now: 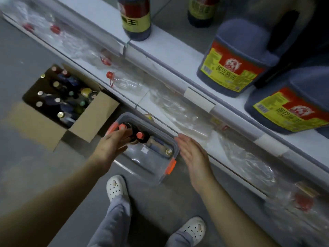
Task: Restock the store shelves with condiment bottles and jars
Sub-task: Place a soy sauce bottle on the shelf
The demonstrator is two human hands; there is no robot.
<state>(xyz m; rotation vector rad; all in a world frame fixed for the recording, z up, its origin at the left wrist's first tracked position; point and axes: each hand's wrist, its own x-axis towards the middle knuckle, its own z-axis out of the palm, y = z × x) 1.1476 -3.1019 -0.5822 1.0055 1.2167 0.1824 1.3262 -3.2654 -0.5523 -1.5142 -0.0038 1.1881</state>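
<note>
The person stands over a clear bin on the floor, just beside the lowest shelf. The left hand reaches into the bin and its fingers curl round a dark bottle with a red cap, which stands at the far end of the bin. The right hand is flat, fingers straight and pressed together, near the orange latch. On the upper shelf stand two large dark jugs; the yellow and red labels read 黄豆酱油. A tall bottle shows the character 王. An open carton holds small bottles.
</note>
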